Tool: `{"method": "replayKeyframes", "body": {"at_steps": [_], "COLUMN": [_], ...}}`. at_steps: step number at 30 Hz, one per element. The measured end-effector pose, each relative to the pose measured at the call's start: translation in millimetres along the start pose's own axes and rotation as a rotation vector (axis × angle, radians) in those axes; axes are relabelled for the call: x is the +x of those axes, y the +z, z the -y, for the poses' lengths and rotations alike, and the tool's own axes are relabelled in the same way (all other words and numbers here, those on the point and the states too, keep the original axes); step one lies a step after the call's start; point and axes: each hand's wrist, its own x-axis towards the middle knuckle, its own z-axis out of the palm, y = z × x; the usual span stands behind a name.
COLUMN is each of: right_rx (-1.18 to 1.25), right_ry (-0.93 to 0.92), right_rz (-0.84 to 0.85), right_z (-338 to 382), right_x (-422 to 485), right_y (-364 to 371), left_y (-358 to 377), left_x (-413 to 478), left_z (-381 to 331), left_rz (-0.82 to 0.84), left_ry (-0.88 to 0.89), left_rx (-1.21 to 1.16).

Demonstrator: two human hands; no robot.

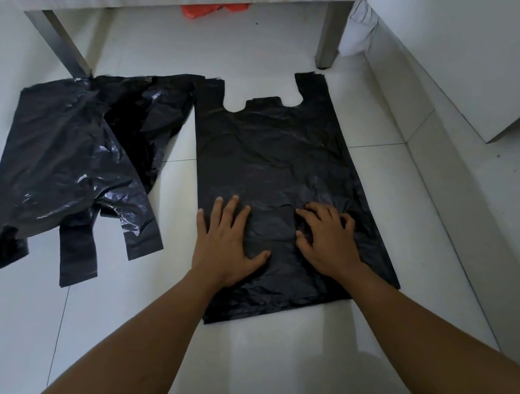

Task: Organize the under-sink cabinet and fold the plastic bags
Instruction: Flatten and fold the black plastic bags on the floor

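While the black bag (272, 149) lies flat on the floor (306, 356), handles at 12 o'clock, keep your left hand (225, 244) pressing near its 8 o'clock edge, fingers (217, 212) spread wide, and sweep creases toward 3 o'clock with your right hand (329, 240), whose arched fingertips touch the plastic, pinching or not you cannot tell.

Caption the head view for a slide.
Left hand and right hand press a flat black bag on the tiled floor; crumpled black bags lie beside it.

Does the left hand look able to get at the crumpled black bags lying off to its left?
Probably yes. The left hand lies flat on the spread bag, holding nothing, and only bare floor separates it from the crumpled bags; nothing blocks a sideways reach.
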Motion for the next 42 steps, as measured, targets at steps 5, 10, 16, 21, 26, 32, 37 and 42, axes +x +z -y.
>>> {"method": "replayKeyframes", "body": {"at_steps": [5,10,16,21,26,32,37,42], "right_rx": [0.002,0.002,-0.007,-0.093,-0.09,0.001,-0.004,-0.012], "right_ry": [-0.001,-0.023,-0.047,0.171,0.354,0.207,-0.057,-0.198], "right_rz": [-0.009,-0.129,-0.04,-0.118,-0.171,-0.215,-0.121,-0.018], "right_z": [0.1,28.3,21.1,-66.8,-125.2,-71.2,-13.6,21.0], "right_x": [-0.7,-2.3,-11.8,-12.4,-20.5,35.9,89.4,157.9], "right_y": [1.2,1.1,13.3,-14.3,-40.6,-48.5,-43.4,-42.7], "left_y": [4.7,12.1,30.3,29.8,26.2,2.5,-23.0,-27.7], "left_x": [-2.5,-9.6,-20.6,-20.2,-18.5,1.8,45.2,94.0], "left_z": [-5.5,-8.6,-6.9,-6.8,-7.5,-14.1,-7.9,40.3], "left_rz": [0.086,-0.078,-0.013,-0.02,0.013,0.097,-0.002,-0.159], "left_ry": [0.003,0.034,-0.035,-0.035,-0.051,-0.175,-0.281,-0.246], "left_rx": [0.018,0.027,0.001,-0.008,-0.039,-0.247,-0.178,-0.137]}}
